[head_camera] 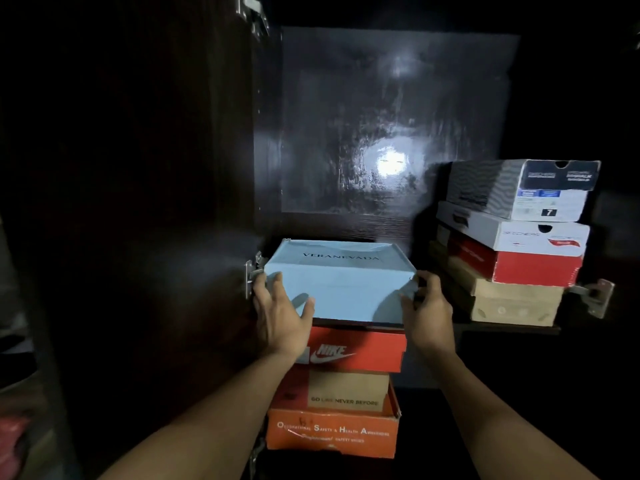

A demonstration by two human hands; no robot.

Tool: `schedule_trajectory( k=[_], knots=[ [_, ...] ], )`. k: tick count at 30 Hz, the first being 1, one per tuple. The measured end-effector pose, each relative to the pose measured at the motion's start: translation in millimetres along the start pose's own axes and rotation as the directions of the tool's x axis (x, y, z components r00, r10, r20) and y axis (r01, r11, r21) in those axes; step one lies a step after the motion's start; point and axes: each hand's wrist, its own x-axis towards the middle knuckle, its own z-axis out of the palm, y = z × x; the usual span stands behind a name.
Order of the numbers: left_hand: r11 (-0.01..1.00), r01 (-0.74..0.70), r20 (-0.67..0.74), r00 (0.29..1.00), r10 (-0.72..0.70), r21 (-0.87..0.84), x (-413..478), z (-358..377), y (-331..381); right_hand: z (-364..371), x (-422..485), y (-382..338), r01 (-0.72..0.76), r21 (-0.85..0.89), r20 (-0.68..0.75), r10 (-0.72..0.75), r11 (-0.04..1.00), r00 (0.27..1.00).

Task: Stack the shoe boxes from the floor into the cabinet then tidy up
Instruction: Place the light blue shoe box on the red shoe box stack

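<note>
Pale blue box (341, 271) sits on top of the left stack inside the cabinet (346, 109), directly on the red Nike box (367, 351). Under that is a tan box (348, 389), then an orange safety-shoe box (332, 434). Left hand (280, 315) grips the blue box's front-left corner, thumb on the front face. Right hand (429, 308) grips the front-right corner the same way. Second stack to the right, apart from the blue box: grey Skechers box (519, 188) on top, white Skechers box (519, 233), red box (533, 266), brown boxes (512, 299) at the bottom. Door hinge (251, 275) is just left of the left hand. Lighting is dim.
</note>
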Motion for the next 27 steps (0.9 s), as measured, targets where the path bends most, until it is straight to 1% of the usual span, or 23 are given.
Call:
schedule_trajectory(
  k=[2, 5, 7, 10, 13, 17, 19, 21, 24, 27],
  knots=[
    [0.996, -0.027, 0.044, 0.999, 0.024, 0.090, 8.2, 8.4, -2.8, 6.9, 14.4, 3.5, -0.033, -0.042, 0.072, 0.036, 0.999, 0.997],
    [0.991, -0.033, 0.099, 0.995, 0.020, 0.130, 23.4, 18.8, -3.1, 17.3, 37.3, 9.9, -0.076, -0.131, 0.151, 0.096, 0.988, 0.984],
    [0.987, -0.030, 0.131, 0.991, 0.008, 0.160, 34.9, 25.5, -4.6, 25.2, 49.7, 15.9, -0.084, -0.157, 0.175, 0.111, 0.984, 0.978],
    [0.980, -0.001, 0.208, 0.977, -0.042, 0.200, 54.9, 35.2, -11.0, 39.0, 64.7, 22.2, -0.038, -0.186, 0.222, 0.079, 0.982, 0.972],
    [0.982, 0.019, 0.272, 0.960, -0.070, 0.187, 68.2, 45.6, -19.6, 49.0, 76.3, 27.8, 0.012, -0.212, 0.260, 0.044, 0.977, 0.965],
    [0.978, 0.027, 0.235, 0.969, -0.076, 0.206, 67.5, 55.6, -25.8, 52.3, 83.7, 42.7, 0.056, -0.230, 0.264, 0.007, 0.972, 0.964],
    [0.979, 0.039, 0.226, 0.970, -0.085, 0.198, 65.2, 56.7, -26.5, 52.4, 83.5, 49.3, 0.059, -0.224, 0.276, 0.006, 0.973, 0.961],
    [0.986, 0.031, 0.249, 0.966, -0.072, 0.166, 65.5, 54.5, -26.1, 48.9, 80.4, 47.2, 0.034, -0.170, 0.318, 0.022, 0.985, 0.948],
    [0.996, 0.024, 0.324, 0.945, -0.051, 0.086, 65.5, 43.8, -22.6, 42.2, 72.3, 39.2, 0.003, -0.069, 0.373, 0.023, 0.998, 0.928],
    [1.000, 0.009, 0.402, 0.915, -0.015, 0.016, 55.6, 30.1, -17.3, 37.8, 64.7, 51.2, 0.000, 0.008, 0.373, -0.003, 1.000, 0.928]
  ],
)
